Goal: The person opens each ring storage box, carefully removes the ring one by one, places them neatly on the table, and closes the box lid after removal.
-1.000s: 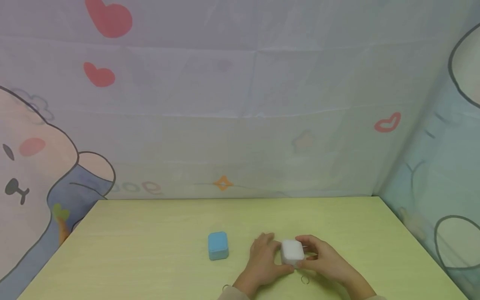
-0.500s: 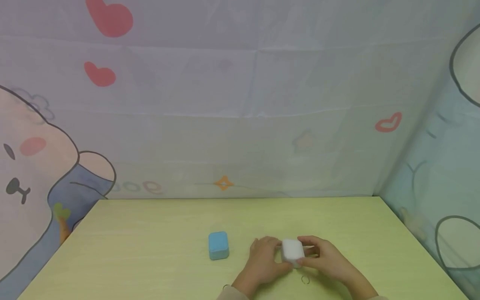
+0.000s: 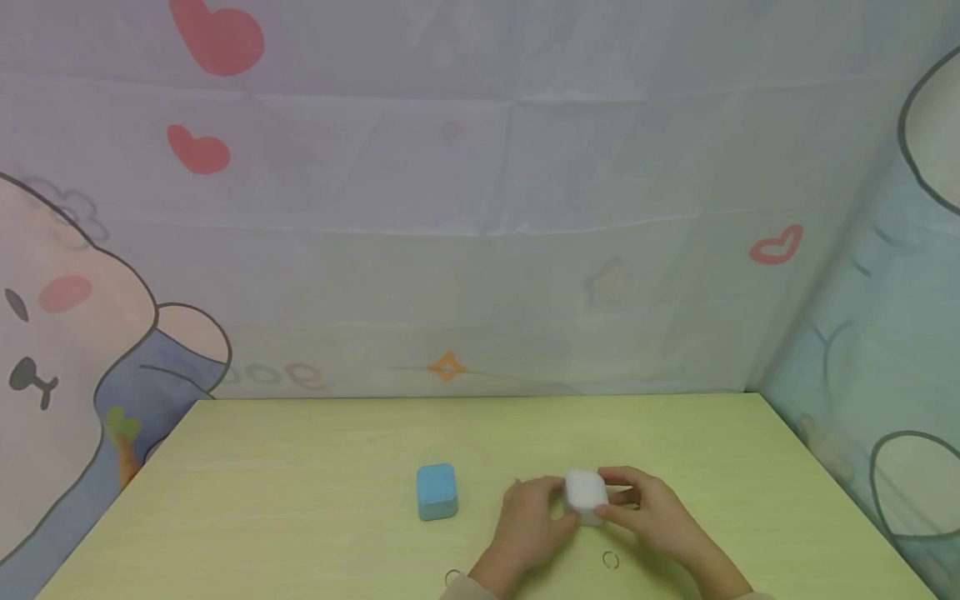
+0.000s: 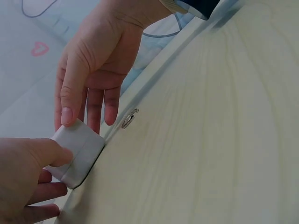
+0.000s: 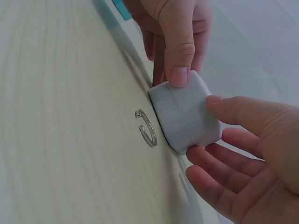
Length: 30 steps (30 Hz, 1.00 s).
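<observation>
A small white box (image 3: pixel 585 490) with rounded corners and a seam round its sides, like a ring box, is at the right of the yellow-green table. My left hand (image 3: pixel 531 518) pinches its left side, thumb at the near face and fingers behind. From the right, my right hand (image 3: pixel 658 518) grips it too, with the thumb (image 5: pixel 233 112) on the near face and fingertips at the other side. Just nearer than the box, an open-ended silver ring (image 5: pixel 151 127) lies on the tabletop. The box's far side is hidden from the head view.
A light blue box (image 3: pixel 437 492) of similar shape stands left of my hands. Another thin ring (image 3: pixel 447 575) lies beside my left sleeve (image 3: pixel 468 589). A printed cloth (image 3: pixel 480 283) hangs behind the table (image 3: pixel 262 492) and along its sides.
Both hands have shifted the white box slightly away from me, farther from the ring. My left fingers have drawn in against it. The blue box and rings stay put.
</observation>
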Each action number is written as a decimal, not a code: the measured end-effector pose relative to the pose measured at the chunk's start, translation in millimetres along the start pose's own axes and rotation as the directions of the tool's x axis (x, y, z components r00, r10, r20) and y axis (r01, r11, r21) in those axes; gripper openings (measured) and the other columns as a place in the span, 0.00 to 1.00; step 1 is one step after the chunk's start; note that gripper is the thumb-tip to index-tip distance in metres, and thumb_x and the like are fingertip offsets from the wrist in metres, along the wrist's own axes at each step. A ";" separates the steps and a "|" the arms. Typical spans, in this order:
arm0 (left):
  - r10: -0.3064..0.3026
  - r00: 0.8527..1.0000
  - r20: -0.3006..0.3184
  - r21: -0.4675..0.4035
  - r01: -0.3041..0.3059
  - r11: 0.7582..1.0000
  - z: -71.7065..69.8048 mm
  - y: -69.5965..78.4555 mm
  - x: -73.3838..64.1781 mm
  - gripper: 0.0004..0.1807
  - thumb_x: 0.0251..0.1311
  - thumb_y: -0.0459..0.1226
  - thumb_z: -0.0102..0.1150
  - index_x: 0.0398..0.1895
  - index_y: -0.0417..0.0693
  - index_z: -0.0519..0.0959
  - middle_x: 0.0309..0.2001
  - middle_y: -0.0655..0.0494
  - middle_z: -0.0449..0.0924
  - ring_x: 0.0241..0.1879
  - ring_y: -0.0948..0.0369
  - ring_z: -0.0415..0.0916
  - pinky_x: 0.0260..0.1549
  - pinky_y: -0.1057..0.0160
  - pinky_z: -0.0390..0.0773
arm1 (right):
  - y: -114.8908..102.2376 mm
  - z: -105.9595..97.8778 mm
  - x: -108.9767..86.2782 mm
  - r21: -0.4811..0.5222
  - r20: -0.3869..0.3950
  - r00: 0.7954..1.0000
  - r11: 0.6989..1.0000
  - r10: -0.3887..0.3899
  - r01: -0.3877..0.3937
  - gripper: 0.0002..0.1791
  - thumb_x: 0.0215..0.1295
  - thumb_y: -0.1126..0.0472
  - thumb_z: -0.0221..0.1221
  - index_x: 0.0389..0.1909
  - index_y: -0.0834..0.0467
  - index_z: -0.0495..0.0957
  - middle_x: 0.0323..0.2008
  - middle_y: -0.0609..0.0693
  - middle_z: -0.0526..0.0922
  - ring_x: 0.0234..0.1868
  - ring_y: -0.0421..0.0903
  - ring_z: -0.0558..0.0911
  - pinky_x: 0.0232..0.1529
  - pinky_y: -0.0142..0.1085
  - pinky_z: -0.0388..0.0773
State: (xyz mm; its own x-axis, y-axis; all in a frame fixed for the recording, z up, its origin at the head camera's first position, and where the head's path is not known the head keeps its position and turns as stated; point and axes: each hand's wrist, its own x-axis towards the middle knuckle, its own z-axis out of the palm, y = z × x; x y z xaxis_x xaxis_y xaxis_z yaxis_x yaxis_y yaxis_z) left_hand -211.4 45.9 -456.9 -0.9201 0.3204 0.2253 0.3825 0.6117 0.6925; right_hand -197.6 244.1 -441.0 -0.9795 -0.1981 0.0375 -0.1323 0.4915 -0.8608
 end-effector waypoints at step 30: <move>0.003 0.999 -0.051 -0.033 -0.005 0.999 10.4 -6.3 4.8 0.18 0.53 0.45 0.63 0.46 0.48 0.83 0.47 0.54 0.84 0.52 0.53 0.79 0.60 0.31 0.56 | -6.1 14.2 1.3 -0.085 -0.249 0.967 0.993 0.062 -0.086 0.17 0.53 0.61 0.68 0.44 0.62 0.80 0.43 0.56 0.85 0.41 0.48 0.85 0.40 0.36 0.82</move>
State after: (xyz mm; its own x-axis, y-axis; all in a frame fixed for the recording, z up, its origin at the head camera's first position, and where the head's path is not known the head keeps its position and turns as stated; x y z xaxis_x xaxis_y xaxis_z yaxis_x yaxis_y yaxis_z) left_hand -217.4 51.1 -467.3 -0.9219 0.2848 0.2626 0.3842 0.5859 0.7135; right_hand -195.9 228.9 -442.9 -0.9928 0.0499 0.1090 -0.0605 0.5771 -0.8145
